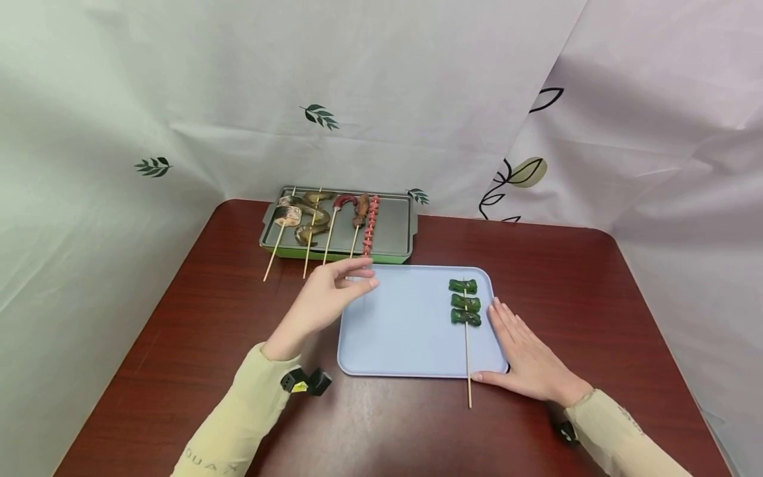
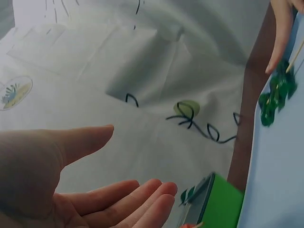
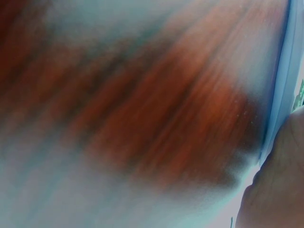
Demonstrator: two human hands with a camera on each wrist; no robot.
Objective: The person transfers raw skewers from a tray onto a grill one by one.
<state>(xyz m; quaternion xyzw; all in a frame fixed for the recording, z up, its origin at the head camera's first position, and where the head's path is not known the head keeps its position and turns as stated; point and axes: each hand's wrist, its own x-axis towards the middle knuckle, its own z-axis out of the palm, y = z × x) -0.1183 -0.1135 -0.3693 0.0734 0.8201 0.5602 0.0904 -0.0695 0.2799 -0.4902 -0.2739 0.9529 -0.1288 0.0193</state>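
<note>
A light blue tray (image 1: 405, 324) lies on the table, with a skewer of green wrapped pieces (image 1: 465, 303) along its right side. The stick of that skewer sticks out past the tray's front edge. My left hand (image 1: 328, 291) hovers by the tray's upper left corner, thumb and fingers apart and nothing between them; the left wrist view shows the gap above its fingers (image 2: 114, 202). At the tray's right edge rests my right hand (image 1: 530, 354), fingers extended along the rim and thumb near the front corner. Only part of this hand (image 3: 275, 180) shows in the right wrist view.
Behind the tray stands a green grill with a grey top (image 1: 393, 228). Several skewers lie on it: a pale browned one (image 1: 287, 216), shrimp (image 1: 312, 234), a dark red curled piece (image 1: 344, 201), brown meat (image 1: 360, 211) and small red pieces (image 1: 371, 225). White curtains (image 1: 369, 86) surround the brown table (image 1: 572, 285).
</note>
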